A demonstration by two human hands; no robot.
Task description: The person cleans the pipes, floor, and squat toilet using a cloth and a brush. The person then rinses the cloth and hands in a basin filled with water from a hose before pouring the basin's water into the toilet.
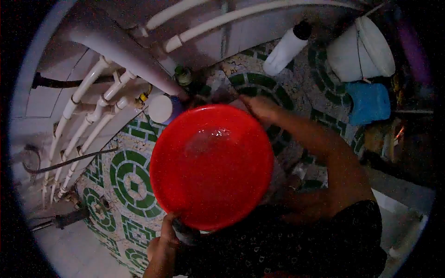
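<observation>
Red basin: the landmark, [212, 167] in front of the person's dark shirt [287, 241], over the patterned tile floor [134, 187]; whether it is raised or resting on something is hard to say in this dim light.
Left grip: the left hand [164, 235] grasps the basin's near rim, thumb over the edge.
Right grip: the right hand [259, 110] is at the basin's far right rim, fingers partly hidden; I cannot tell whether they are closed.
Basin's inside: a wet gleam shows toward the far wall.
Done so far: the basin is in hand, and judging by the shine, wetted.
Left over: the basin is not yet let go; more cannot be judged.
Around the basin: white-lidded tub [160, 109] just beside its far left rim; white bottle [285, 50] and bucket [357, 53] beyond it, to the right.
</observation>
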